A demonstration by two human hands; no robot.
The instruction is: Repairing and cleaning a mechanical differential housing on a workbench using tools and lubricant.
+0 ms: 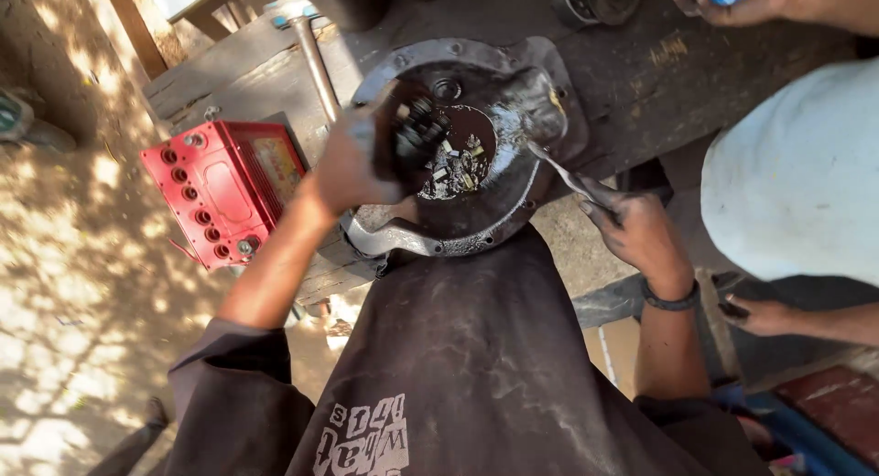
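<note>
Looking down from head height at a greasy round metal housing lying on a dark wooden bench, its open face up so the inside can be reached. The near rim of the housing sits against the person's dark shirt, which seems to steady it.

The left hand is closed around a dark, oily gear part, gripping it over the left side of the housing's bowl. The right hand pinches a thin metal tool, its tip angled down to the right inner wall of the housing, as if to pry or scrape there. Small pale metal bits lie loose in the dark oil at the bottom of the bowl.

A red battery stands on the bench's left edge, just beside the housing. A metal rod lies behind it.

At the right stands another person in a pale garment; one of their hands at the top holds something blue, and the other hangs low by the bench. Sunlit dirt ground shows at left.
</note>
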